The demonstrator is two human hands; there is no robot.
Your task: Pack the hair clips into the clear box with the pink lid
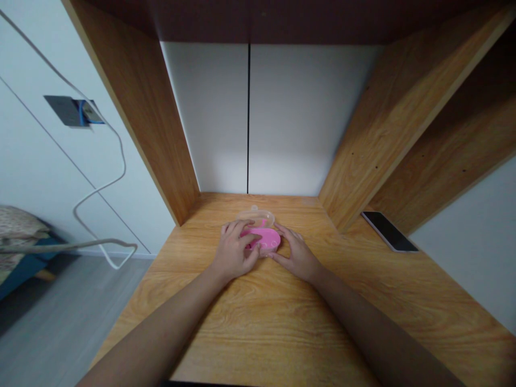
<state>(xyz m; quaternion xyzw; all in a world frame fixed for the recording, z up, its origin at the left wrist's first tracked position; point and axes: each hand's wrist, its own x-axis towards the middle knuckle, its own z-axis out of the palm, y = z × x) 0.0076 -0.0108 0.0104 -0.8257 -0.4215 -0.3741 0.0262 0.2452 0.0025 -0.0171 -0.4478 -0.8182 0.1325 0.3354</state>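
wood-grain tabletop (pixel 258 328) under a shelf, with a pink oval object (pixel 268 239) at its centre, pressed against a clear plastic piece (pixel 255 216). left hand (pixel 235 251) lies across the pink, right hand (pixel 294 253) touches its far edge (cannot tell if either grip is clamped or resting).

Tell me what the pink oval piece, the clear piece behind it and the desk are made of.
Pink piece: smooth plastic or silicone, softly glossy; hard to tell which. Clear piece: probably transparent plastic, wood showing through. Desk: likely wood-grain laminate, satin sheen, even grain.
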